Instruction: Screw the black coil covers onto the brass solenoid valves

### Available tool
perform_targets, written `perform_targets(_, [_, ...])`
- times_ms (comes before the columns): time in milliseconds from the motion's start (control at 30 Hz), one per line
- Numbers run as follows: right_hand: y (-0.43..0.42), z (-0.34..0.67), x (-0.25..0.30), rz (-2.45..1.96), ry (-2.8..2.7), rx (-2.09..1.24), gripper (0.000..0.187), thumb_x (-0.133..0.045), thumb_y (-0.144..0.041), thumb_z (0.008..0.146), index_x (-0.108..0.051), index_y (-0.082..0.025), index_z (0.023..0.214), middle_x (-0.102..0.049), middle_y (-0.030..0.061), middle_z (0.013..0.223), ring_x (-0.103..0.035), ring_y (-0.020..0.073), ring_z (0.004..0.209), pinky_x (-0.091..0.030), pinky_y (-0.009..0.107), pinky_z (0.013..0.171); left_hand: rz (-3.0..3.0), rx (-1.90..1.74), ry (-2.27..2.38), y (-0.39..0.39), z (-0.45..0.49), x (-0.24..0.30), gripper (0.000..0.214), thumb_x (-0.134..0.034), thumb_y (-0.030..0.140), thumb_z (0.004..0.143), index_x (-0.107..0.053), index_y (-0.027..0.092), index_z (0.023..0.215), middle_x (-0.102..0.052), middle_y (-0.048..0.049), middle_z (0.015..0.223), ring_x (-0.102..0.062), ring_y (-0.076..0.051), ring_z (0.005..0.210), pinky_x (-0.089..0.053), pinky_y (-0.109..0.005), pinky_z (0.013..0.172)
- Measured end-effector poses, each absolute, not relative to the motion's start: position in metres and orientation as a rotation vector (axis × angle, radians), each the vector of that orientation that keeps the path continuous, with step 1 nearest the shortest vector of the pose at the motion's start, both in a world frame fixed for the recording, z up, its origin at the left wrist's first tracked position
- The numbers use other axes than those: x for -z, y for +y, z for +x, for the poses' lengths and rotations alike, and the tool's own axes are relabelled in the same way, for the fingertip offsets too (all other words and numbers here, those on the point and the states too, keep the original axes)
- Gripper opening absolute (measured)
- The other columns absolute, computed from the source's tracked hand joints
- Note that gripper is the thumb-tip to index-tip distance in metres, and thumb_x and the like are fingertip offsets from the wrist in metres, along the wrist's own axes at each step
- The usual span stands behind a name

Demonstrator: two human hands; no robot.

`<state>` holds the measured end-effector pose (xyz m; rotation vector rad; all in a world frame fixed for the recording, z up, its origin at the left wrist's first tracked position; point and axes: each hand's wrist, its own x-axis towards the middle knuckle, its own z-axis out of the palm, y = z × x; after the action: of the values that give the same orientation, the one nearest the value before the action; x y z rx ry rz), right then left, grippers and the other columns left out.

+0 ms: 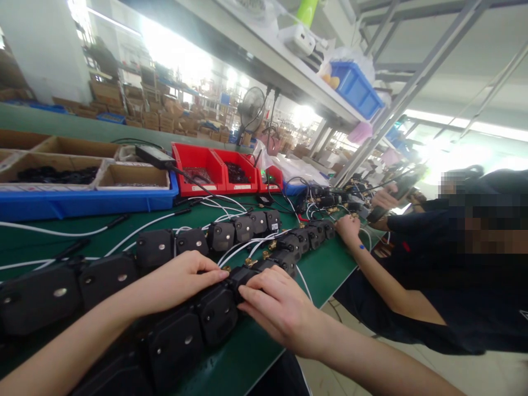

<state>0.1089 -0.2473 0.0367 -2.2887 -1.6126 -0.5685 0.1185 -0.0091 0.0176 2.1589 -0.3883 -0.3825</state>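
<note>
Two rows of black box-shaped units with silver screw heads run along the bench. My left hand (187, 278) reaches over the nearer row, thumb and finger closed at a small brass fitting (226, 269) on top of one unit; its other fingers are hidden. My right hand (278, 308) grips the side of that same black unit (237, 279), fingertips on its near face. Just in front stands another black unit (217, 313). More brass fittings (250, 262) with white cables (241, 246) sit farther along the row.
Behind the rows are red bins (198, 170) with small parts and a blue tray (86, 203) holding cardboard compartments. White cables cross the green bench (231, 363). At right, a co-worker's hand (348, 228) rests near the row's far end. A shelf (264, 44) hangs overhead.
</note>
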Motion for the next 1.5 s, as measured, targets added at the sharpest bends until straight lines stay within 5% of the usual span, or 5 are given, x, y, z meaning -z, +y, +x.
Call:
perform_targets(367, [-0.240,0.106,-0.041,-2.218,-1.325,0.132,0.012,-0.058,-0.013,0.094,-0.065,-0.018,0.103,-0.064,0.0074,0.103,-0.061,0.0153,0.094,-0.055,0.025,0.082,2.140,0.361,-0.403,-0.009,0.118,-0.015,0.051,-0.049,0.062,0.086,-0.075,0.021,0.071,-0.068,-0.0005,0.066,-0.057,-0.019,0.064,-0.041,-0.026,0.061])
perform_targets(667, [-0.244,0.104,-0.038,-2.214,-1.254,0.280,0.018,-0.055,-0.009,0.091,-0.065,-0.016,0.104,-0.064,0.0073,0.100,-0.063,0.0149,0.088,-0.056,0.025,0.076,2.172,0.394,-0.382,-0.008,0.118,-0.017,0.053,-0.048,0.064,0.086,-0.072,0.021,0.067,-0.063,-0.0001,0.063,-0.054,-0.018,0.062,-0.037,-0.027,0.058])
perform_targets(1000, [-0.240,0.099,-0.039,-2.525,-1.499,0.466,0.006,-0.057,-0.012,0.093,-0.061,-0.014,0.089,-0.062,0.0053,0.082,-0.057,0.0161,0.069,-0.042,0.027,0.059,2.187,0.382,-0.398,-0.009,0.117,-0.019,0.055,-0.046,0.065,0.086,-0.071,0.019,0.067,-0.063,-0.0008,0.063,-0.052,-0.017,0.061,-0.036,-0.027,0.058])
perform_targets(1200, [-0.238,0.104,-0.031,-2.515,-1.462,0.422,0.015,-0.054,-0.014,0.095,-0.058,-0.015,0.081,-0.059,0.0042,0.079,-0.053,0.0148,0.067,-0.038,0.026,0.057,2.176,0.384,-0.418,-0.010,0.118,-0.015,0.055,-0.045,0.063,0.086,-0.071,0.018,0.066,-0.060,-0.0006,0.061,-0.048,-0.016,0.059,-0.034,-0.026,0.057])
perform_targets(1500, [-0.225,0.111,-0.054,-2.001,-1.082,0.479,0.011,-0.064,-0.018,0.093,-0.068,-0.017,0.103,-0.066,0.0040,0.092,-0.063,0.0112,0.078,-0.052,0.021,0.069,1.776,0.294,-0.025,0.001,0.106,-0.057,0.070,-0.052,0.082,0.074,-0.072,0.015,0.074,-0.024,0.0084,0.047,-0.017,-0.007,0.042,-0.010,-0.023,0.040])
